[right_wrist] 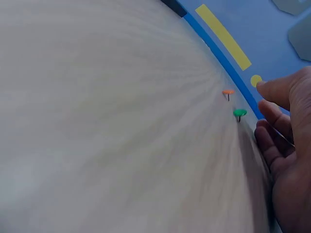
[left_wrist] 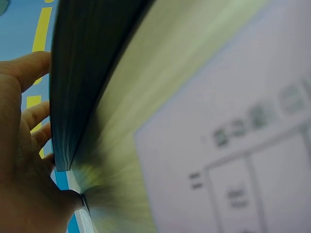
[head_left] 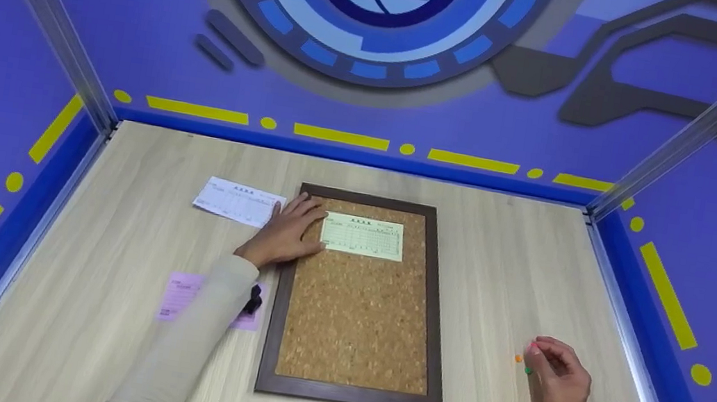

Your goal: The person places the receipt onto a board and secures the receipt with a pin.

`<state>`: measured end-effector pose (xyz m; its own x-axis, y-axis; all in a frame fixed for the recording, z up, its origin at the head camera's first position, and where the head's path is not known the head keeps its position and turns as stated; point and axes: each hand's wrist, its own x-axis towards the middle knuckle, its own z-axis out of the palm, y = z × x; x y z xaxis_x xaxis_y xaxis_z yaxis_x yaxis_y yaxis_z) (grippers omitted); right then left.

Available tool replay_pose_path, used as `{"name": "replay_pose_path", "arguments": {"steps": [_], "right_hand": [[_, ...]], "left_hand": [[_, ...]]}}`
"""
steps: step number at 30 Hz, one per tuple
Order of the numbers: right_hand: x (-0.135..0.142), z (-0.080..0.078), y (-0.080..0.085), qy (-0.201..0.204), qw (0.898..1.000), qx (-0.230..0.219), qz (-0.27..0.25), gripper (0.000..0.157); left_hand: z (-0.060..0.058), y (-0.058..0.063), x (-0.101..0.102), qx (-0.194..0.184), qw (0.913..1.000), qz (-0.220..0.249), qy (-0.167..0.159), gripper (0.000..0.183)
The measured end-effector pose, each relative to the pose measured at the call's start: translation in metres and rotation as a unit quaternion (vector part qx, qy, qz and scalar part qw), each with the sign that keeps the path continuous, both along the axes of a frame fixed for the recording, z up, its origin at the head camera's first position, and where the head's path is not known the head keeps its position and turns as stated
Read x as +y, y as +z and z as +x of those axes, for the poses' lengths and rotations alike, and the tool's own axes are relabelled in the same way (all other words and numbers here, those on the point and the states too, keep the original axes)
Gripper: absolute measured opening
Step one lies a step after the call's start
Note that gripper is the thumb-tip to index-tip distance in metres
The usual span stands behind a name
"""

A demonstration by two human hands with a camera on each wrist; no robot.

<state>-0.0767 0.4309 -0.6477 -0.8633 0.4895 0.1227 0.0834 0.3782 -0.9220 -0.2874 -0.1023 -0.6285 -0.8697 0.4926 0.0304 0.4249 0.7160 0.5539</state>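
Note:
On the framed cork board (head_left: 355, 327) lies a pale green printed slip (head_left: 362, 238), near the top. My left hand (head_left: 284, 234) rests across the board's left edge, its fingertips and thumb touching the slip's left side. Over on the right, my right hand (head_left: 565, 384) pinches a small pinkish-red thumbtack (head_left: 534, 345) between thumb and fingertips, just above the table. Close by it stand an orange thumbtack (right_wrist: 228, 92) and a green thumbtack (right_wrist: 240, 112). In the right wrist view the pinched tack is not visible.
A white printed slip (head_left: 232, 203) lies left of the board, beside my left hand. Nearer me, a purple slip (head_left: 179, 295) is partly covered by my left forearm. Blue walls (head_left: 370, 115) border the wooden table (head_left: 518, 265) at the back and sides.

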Motion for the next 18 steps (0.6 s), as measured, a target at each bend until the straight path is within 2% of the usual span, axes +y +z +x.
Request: {"name": "replay_pose_path", "arguments": {"steps": [3,10,18], "right_hand": [[-0.003,-0.006,0.007,0.006,1.0,0.024,0.0,0.018],[-0.009,-0.023,0.025,0.048,0.995,0.078,-0.026,0.012],[-0.017,-0.041,0.037,0.103,0.988,0.117,-0.003,0.008]], "left_hand": [[0.0,0.002,-0.001,0.003,1.0,0.001,-0.004,0.077],[0.0,0.004,-0.002,0.001,0.9997,0.019,-0.014,0.075],[0.0,0.009,0.002,-0.015,0.9997,0.014,-0.013,0.073]]}}
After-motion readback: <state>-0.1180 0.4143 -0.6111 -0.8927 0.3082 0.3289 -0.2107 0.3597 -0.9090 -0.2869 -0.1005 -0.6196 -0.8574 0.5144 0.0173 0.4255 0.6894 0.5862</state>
